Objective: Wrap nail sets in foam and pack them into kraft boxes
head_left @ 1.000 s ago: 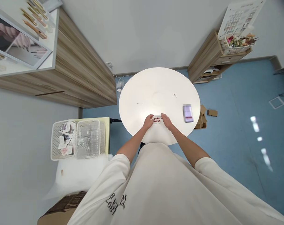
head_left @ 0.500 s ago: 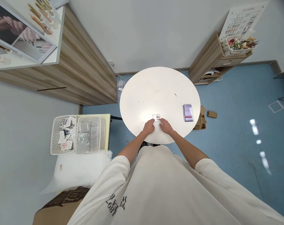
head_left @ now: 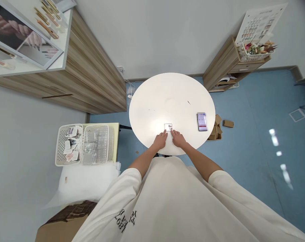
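Observation:
A small clear box [head_left: 168, 127] with a pale card and dark reddish spots showing lies flat on the round white table [head_left: 167, 90], near the edge closest to me. They look like press-on nails, though they are too small to be sure. My left hand [head_left: 160, 139] reaches the box's near left corner, fingertips touching it and fingers stretched out. At the near right corner, my right hand [head_left: 178, 138] does the same with extended fingers. Neither hand is wrapped round the box; both rest low over the tabletop.
A phone-like purple item [head_left: 202, 121], blurred out, lies on the table's right. White baskets [head_left: 69, 145] with cards and clear boxes stand on a side table at left. Flattened cardboard [head_left: 215, 129] sits on the floor to the right. Wooden cabinets [head_left: 97, 64] flank the table.
One second ago both hands held the box by its sides, its red contents clearly visible. Now it lies on the table and the hands have drawn back to its near edge.

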Available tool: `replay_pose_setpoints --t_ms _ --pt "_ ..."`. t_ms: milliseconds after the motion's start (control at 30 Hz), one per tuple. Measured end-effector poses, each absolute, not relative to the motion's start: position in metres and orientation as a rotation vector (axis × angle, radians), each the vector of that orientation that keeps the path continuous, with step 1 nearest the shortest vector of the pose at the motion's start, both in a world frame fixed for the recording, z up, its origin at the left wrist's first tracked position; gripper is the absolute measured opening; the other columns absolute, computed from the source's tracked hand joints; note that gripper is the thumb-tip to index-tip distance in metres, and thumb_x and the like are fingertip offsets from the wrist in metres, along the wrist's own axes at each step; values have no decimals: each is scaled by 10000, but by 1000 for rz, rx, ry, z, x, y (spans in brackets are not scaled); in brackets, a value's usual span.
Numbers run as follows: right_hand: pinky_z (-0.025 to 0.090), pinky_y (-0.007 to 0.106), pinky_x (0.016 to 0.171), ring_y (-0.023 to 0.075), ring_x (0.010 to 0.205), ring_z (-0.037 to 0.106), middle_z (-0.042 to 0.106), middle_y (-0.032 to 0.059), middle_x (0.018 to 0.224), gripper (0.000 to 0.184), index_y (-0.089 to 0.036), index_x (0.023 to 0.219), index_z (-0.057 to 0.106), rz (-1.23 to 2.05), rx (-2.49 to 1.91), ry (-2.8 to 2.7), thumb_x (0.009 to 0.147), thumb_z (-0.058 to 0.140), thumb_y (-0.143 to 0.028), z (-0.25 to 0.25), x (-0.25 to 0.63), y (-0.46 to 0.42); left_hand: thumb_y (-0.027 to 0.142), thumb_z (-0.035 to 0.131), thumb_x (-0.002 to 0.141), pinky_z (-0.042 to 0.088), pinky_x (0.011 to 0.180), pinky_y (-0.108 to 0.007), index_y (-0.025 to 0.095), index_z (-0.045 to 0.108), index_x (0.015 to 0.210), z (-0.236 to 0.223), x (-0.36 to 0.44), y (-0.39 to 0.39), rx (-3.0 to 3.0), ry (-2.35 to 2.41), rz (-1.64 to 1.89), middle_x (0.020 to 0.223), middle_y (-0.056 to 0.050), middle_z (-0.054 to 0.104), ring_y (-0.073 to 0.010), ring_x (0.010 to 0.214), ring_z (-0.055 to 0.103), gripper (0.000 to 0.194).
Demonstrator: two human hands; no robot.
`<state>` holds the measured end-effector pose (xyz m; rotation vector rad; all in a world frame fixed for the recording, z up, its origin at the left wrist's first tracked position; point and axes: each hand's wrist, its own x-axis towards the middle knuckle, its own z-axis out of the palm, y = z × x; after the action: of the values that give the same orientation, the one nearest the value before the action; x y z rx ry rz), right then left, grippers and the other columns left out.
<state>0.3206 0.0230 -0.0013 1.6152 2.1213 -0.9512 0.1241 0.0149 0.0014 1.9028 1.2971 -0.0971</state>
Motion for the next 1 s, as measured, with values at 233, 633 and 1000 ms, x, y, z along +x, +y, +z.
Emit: replay_pose_setpoints --t_ms 233,633,1000 --pt "317 478 1136 338 1495 222 155 146 1682 755 -166 1625 139 -944 1594 2096 935 435 -243 1 316 26 149 547 843 311 1135 -494 265 312 1548 -3 125 18 1925 1308 -173 1701 -70 106 -345 1475 287 752" --pt "280 469 1160 340 1487 250 188 154 1670 778 -168 1622 141 -914 1450 2180 923 464 -274 1 235 37 178 536 847 299 1140 -512 260 284 1565 5 51 16 1884 1451 -160 1689 -94 158 -363 1441 342 765" --pt "342 480 1130 352 1467 299 247 139 1655 765 -188 1626 154 -981 1480 2115 932 464 -273 5 147 69 219 559 848 328 1130 -526 263 330 1545 3 -35 41 1797 1442 -125 1700 -74 110 -391 1432 348 735"
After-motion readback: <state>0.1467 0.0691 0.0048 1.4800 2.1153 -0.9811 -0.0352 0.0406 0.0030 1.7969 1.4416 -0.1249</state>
